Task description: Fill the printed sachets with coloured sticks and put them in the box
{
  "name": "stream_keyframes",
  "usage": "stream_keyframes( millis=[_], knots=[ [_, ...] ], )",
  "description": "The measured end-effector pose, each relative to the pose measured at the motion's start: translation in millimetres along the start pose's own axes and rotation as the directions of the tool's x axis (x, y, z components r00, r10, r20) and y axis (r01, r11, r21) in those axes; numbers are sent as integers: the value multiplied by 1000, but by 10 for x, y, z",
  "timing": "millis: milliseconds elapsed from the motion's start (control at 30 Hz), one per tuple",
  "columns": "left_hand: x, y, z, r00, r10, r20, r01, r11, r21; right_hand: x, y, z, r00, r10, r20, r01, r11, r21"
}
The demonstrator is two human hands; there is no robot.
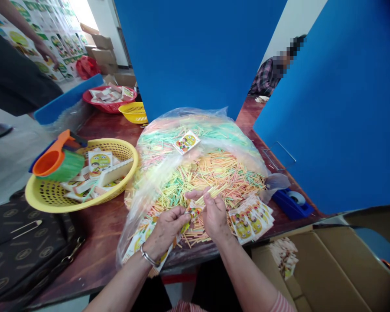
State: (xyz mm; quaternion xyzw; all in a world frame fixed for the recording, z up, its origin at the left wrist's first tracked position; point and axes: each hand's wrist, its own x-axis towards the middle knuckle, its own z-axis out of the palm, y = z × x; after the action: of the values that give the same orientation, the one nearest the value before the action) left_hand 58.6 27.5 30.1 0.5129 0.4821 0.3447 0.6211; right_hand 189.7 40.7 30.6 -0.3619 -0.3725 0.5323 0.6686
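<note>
**Left hand**: fingers pinched shut on a narrow printed paper sachet strip; silver bangle at the wrist.
**Right hand**: fingers curled closed on a small bundle of thin pastel sticks, just above the strip.
**Strip position**: between both hands, touching the left fingers, its lower length trailing past the left wrist.
**Beneath hands**: large clear plastic bag heaped with loose sticks, on a dark reddish-brown wooden counter.
**Right of hands**: overlapping stack of yellow-and-white printed sachets.
**Left of bag**: round yellow perforated plastic basket holding printed sachets.
**Far counter**: round red plastic basket.
**Right counter edge**: blue tape dispenser.
</note>
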Motion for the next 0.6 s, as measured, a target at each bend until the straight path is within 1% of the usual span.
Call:
stream_keyframes(
  millis=[67,133,267,333,400,500,600],
  knots=[
    [-2,-3,9,999,13,-32,-13,1000,1,-24,33,-1,999,32,4,-32,999,-29],
    [-7,16,21,997,30,-71,-28,999,27,-37,48,-4,998,62,12,-62,998,-22],
    [-4,69,46,992,51,-114,-49,999,21,-26,-6,4,992,116,51,-120,989,82],
    [7,78,54,993,46,-110,-47,999,-8,-7,-58,13,994,99,55,-106,984,145],
    [24,72,59,994,44,-99,-47,998,-28,9,-97,20,996,77,35,-82,980,179],
    [50,41,66,997,44,-59,-47,997,-57,1,-99,25,995,88,36,-92,989,113],
    [77,5,86,999,37,20,-35,994,-106,-41,-59,36,995,83,52,-84,996,18]
  ],
)
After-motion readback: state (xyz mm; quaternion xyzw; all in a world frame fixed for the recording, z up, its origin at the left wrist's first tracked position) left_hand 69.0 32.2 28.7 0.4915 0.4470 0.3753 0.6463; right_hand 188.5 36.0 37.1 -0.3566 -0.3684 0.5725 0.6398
